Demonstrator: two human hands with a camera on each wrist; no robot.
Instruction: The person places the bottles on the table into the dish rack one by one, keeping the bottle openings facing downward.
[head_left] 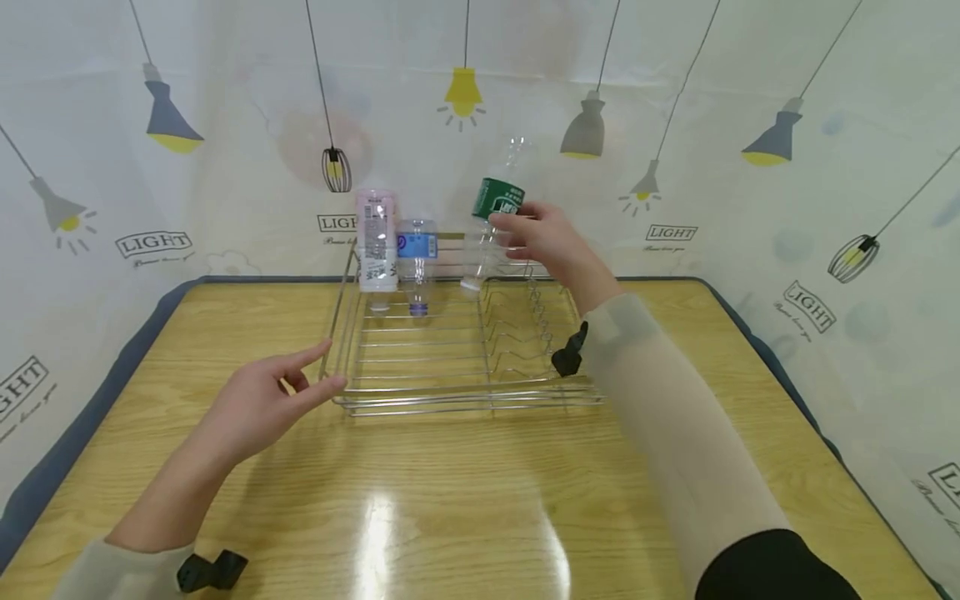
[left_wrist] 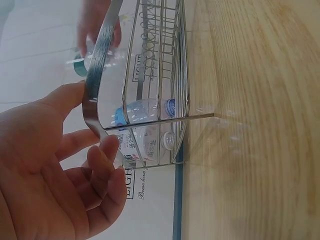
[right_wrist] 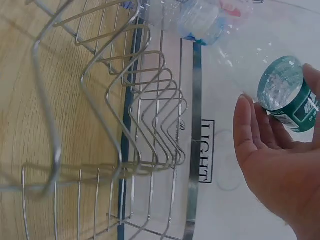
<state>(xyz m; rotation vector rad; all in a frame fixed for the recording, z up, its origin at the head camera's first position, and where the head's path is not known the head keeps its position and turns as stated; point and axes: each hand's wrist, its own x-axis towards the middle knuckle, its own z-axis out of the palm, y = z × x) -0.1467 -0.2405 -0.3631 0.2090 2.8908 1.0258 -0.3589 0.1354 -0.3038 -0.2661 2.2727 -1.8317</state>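
My right hand (head_left: 543,242) grips a clear plastic bottle (right_wrist: 282,92) with a green label. The bottle is upside down and tilted, its neck low over the middle of the wire dish rack (head_left: 420,390). With thumb and fingers, my left hand (head_left: 262,400) holds the rack's front left corner, at the flat metal rim (left_wrist: 95,80). At the rack's back left, a bottle with a pink-and-white label (head_left: 377,242) stands neck down. Beside it is a clear bottle with a blue label (head_left: 417,254), also neck down with a blue cap.
Wavy wire dividers (right_wrist: 135,95) fill the rack's right part. The rack stands on a wood-grain table (head_left: 450,492), close to the back edge. Behind it hangs a pale cloth (head_left: 247,125) printed with lamps, which also runs along both sides.
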